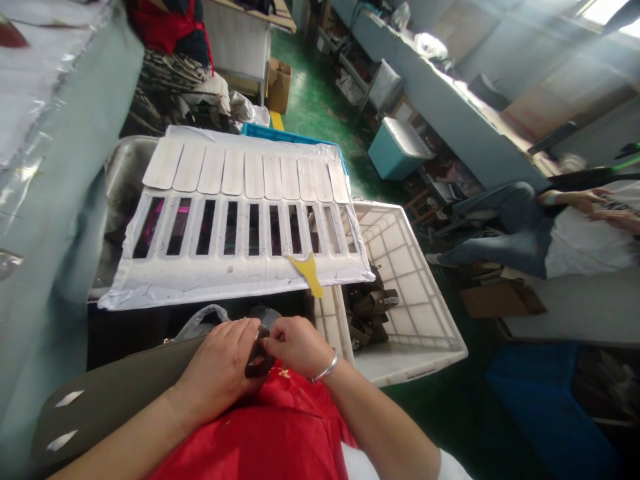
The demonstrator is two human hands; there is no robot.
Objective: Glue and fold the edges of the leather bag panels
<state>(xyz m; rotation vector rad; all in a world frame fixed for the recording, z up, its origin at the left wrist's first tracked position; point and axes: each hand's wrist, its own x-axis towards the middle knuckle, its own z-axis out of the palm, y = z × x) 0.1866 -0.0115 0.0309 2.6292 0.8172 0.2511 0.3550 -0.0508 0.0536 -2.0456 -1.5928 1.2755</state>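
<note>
Low in the view, at my lap, my left hand (223,357) is closed around a dark brown curved piece (259,365) that looks like leather; its exact kind I cannot tell. My right hand (297,345), with a silver bangle at the wrist, pinches at the upper edge of that same piece. An olive-grey panel (125,380) with two small white strips lies under my left forearm, and its right end is hidden by my left hand. Just beyond my hands is a white slotted rack (230,268) with a row of pale rounded strips (210,170) and a yellow Y-shaped piece (307,272).
A white plastic crate (420,293) at the right holds several dark brown pieces (370,307). Behind the rack shows a blue crate rim (290,133). A pale table (45,87) borders the left. Another person sits at the far right, near a blue bin (540,393).
</note>
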